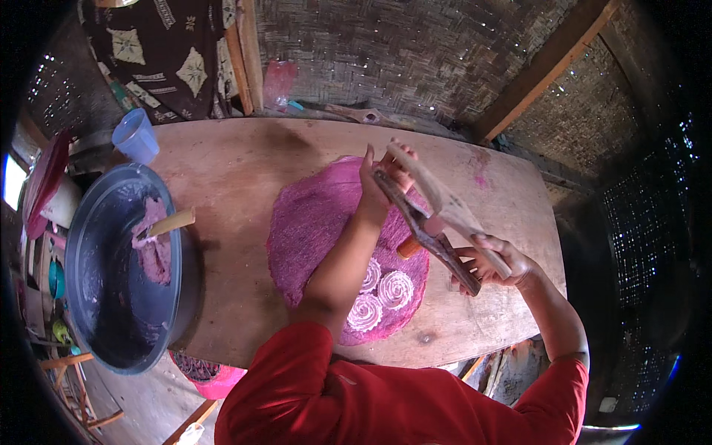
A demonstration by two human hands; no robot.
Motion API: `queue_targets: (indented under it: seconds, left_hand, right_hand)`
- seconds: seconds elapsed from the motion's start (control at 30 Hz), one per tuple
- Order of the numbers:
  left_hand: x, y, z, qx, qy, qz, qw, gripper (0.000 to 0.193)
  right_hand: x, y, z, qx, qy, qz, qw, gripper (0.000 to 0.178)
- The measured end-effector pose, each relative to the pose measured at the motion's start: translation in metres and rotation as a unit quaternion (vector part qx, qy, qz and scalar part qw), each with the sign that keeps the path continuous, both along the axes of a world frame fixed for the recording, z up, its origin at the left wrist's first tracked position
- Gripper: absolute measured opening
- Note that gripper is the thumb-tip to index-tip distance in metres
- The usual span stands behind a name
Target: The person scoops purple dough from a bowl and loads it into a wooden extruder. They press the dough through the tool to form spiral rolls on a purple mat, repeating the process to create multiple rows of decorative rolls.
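Observation:
Both my hands hold a two-part wooden press, raised over the table. Its pale upper bar (449, 206) and dark lower bar (423, 229) stand apart, with a bit of pink dough (434, 225) between them. My left hand (387, 176) is curled at the far left ends of the bars; my right hand (507, 261) grips their near right ends. An orange-brown cylinder (408, 247) juts out under the dark bar. Below lies a round pink mat (308, 222), partly hidden by my left arm. Three pale pink dough swirls (395, 290) sit on its near right part.
At the left stands a large dark basin (81, 256) holding pink dough (154, 252) and a light wooden stick (173, 222). A translucent blue cup (136, 136) is behind it. The wooden table (222, 159) meets a woven wall (386, 59). A pink container (215, 382) stands below the table's near edge.

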State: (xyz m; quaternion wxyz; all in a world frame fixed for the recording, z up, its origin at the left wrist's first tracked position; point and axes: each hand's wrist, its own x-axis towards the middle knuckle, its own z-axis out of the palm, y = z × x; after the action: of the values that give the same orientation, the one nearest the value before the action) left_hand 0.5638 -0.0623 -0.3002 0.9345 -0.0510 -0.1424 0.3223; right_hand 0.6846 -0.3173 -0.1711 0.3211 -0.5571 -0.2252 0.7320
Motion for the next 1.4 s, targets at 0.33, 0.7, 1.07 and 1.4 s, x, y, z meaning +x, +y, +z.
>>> queue_targets:
  seconds: [0.33, 0.7, 1.07, 1.4]
  left_hand:
    - [0.010, 0.000, -0.001, 0.049, -0.087, 0.042, 0.994, 0.034]
    - [0.002, -0.009, 0.026, 0.000, -0.107, 0.034, 0.994, 0.048]
    - [0.003, -0.018, 0.033, -0.034, -0.011, 0.004, 0.999, 0.045]
    - [-0.014, 0.013, 0.011, 0.037, -0.052, 0.043, 0.997, 0.041]
  right_hand:
    - [-0.006, 0.003, 0.031, -0.011, -0.130, 0.000, 0.991, 0.053]
    - [-0.007, -0.002, 0.050, 0.020, -0.209, 0.014, 0.978, 0.047]
    - [-0.015, -0.013, 0.061, 0.067, -0.215, 0.008, 0.974, 0.047]
    - [-0.016, -0.002, 0.011, 0.099, -0.160, 0.002, 0.982, 0.066]
